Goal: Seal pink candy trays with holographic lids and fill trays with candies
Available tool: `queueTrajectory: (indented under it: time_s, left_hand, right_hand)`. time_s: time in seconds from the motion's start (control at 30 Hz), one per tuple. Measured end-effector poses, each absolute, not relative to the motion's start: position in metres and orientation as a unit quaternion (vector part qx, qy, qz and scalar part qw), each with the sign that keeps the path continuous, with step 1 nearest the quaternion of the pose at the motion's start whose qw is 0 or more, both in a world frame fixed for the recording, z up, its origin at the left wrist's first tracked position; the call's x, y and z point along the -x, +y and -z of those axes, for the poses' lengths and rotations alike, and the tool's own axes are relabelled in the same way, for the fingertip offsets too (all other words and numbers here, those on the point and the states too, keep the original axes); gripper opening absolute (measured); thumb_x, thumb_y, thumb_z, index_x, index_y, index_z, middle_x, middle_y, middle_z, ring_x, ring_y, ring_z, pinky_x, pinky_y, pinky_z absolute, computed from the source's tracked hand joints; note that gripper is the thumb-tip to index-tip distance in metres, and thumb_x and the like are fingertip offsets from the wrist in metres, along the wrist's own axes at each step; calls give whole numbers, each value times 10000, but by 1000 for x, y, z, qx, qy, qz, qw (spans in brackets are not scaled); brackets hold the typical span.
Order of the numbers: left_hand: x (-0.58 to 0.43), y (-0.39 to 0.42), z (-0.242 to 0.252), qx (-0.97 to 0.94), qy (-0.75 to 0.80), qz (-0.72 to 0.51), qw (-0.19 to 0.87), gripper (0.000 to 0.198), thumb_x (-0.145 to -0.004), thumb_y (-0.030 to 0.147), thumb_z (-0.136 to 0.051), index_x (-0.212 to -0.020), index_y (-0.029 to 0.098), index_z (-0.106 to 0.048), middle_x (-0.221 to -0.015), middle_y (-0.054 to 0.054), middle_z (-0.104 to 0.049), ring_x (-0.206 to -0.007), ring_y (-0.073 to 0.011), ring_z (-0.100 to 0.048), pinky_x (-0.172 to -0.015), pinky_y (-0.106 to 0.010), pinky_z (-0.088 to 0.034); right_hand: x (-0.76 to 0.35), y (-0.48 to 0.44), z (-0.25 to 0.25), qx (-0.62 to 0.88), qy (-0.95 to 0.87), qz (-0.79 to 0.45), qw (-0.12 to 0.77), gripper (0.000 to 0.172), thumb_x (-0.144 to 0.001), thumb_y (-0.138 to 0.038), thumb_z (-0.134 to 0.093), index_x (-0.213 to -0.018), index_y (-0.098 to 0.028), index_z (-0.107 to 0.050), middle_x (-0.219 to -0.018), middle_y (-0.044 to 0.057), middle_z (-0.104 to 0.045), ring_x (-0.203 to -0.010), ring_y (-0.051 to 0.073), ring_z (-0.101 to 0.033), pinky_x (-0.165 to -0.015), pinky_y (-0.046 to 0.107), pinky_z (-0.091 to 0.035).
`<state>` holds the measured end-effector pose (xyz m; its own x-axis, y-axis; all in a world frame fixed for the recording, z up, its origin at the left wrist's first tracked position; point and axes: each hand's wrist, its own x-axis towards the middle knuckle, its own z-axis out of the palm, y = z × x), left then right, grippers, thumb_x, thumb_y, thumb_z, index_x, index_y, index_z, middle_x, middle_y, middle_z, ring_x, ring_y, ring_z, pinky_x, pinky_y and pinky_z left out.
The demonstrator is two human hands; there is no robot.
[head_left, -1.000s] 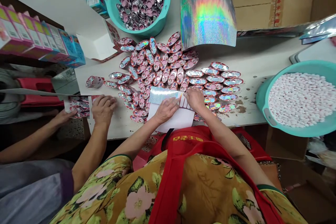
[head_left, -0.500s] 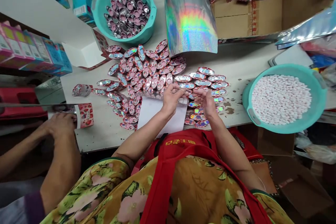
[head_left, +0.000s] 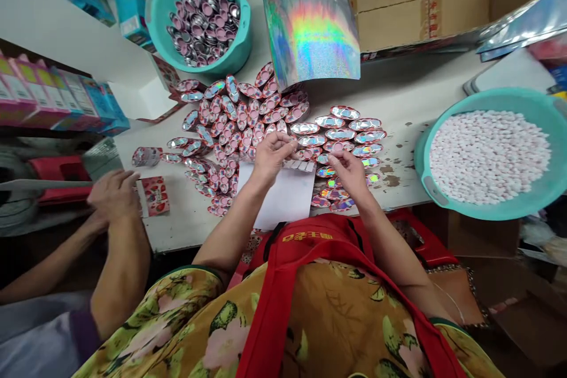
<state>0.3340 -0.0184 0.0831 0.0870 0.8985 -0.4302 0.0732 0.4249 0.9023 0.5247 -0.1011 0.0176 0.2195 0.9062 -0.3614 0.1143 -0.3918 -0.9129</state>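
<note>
My left hand (head_left: 269,156) hovers over the far edge of a white backing sheet (head_left: 283,198) at the table's front, its fingers pinched on something small that I cannot make out. My right hand (head_left: 348,170) is beside it, fingers curled, its thumb and forefinger pinched at a small shiny sticker strip (head_left: 300,164) along the sheet's top edge. Just beyond both hands lie several oval shiny pink-and-silver candy cases (head_left: 248,115) spread in rows on the white table (head_left: 407,100).
A teal basin of empty silver cases (head_left: 201,12) stands far left, a teal basin of white candies (head_left: 487,153) at right. A curled holographic sheet (head_left: 310,23) rises behind the cases. A co-worker's hands (head_left: 113,195) work at the left by a printed pack (head_left: 155,195). Boxes line the left shelf.
Both my hands lifted off the white sheet, moved toward the cases and closed into pinches. The holographic layer that lay on the sheet is gone. The co-worker's hands shifted left.
</note>
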Motion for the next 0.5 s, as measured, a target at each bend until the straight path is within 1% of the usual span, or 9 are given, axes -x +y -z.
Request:
queueTrajectory:
  time_s: [0.1,0.17,0.2,0.27,0.33,0.37,0.43,0.5]
  left_hand:
    - [-296,-25,-93,-430,602,-288,607,330,-668,347,-873,-752,177,-603,-570,24,-640,-511,-126,-638,-524,-210,-427]
    - [-276,-40,-98,-430,617,-249,610,309,-657,353,-864,-727,173,-623,-584,8,-651,-504,-122,-614,-510,-213,-392]
    - [-268,-48,-99,-431,624,-236,608,291,-660,358,-855,-725,171,-640,-625,-3,-671,-509,-115,-601,-509,-216,-382]
    - [-259,-63,-97,-443,636,-234,587,255,-669,363,-837,-733,174,-679,-767,-20,-709,-542,-99,-575,-515,-225,-379]
    - [-258,-74,-90,-474,636,-241,559,213,-687,355,-823,-737,184,-707,-888,-25,-705,-622,-104,-578,-554,-238,-410]
    - [-260,-76,-85,-496,630,-236,548,188,-705,345,-816,-736,189,-715,-904,-24,-689,-675,-118,-590,-590,-248,-436]
    - [-271,-78,-68,-548,614,-196,533,130,-754,303,-796,-737,196,-724,-868,-26,-651,-784,-157,-619,-678,-274,-481]
    - [-287,-77,-48,-601,616,-124,494,86,-798,236,-770,-742,197,-719,-874,-34,-628,-844,-186,-636,-734,-301,-499]
  right_hand:
    - [-505,-99,-15,692,-516,-407,299,367,-902,-502,-675,-1100,-196,-723,-1119,103,-688,-973,246,-615,-897,378,-504]
    - [-489,-99,-15,691,-590,-360,211,356,-897,-404,-710,-1178,-185,-708,-1187,136,-652,-1106,296,-573,-957,406,-477]
    - [-482,-100,-14,689,-615,-344,172,370,-897,-373,-717,-1211,-179,-696,-1208,148,-638,-1140,314,-551,-968,417,-467]
    - [-472,-103,-12,685,-644,-321,116,396,-900,-339,-717,-1257,-174,-670,-1235,159,-618,-1142,329,-527,-961,426,-458]
    - [-466,-106,-8,684,-653,-309,96,402,-903,-324,-712,-1273,-177,-655,-1248,159,-607,-1129,329,-518,-960,429,-452]
    - [-466,-107,-5,685,-654,-306,96,400,-904,-316,-710,-1276,-181,-651,-1250,156,-604,-1128,328,-517,-965,429,-449]
    - [-467,-108,-1,688,-651,-305,100,387,-909,-287,-696,-1279,-184,-648,-1253,154,-601,-1133,325,-517,-977,427,-447]
    - [-470,-107,1,685,-651,-311,102,364,-919,-244,-666,-1277,-180,-649,-1255,155,-602,-1147,324,-517,-982,424,-446]
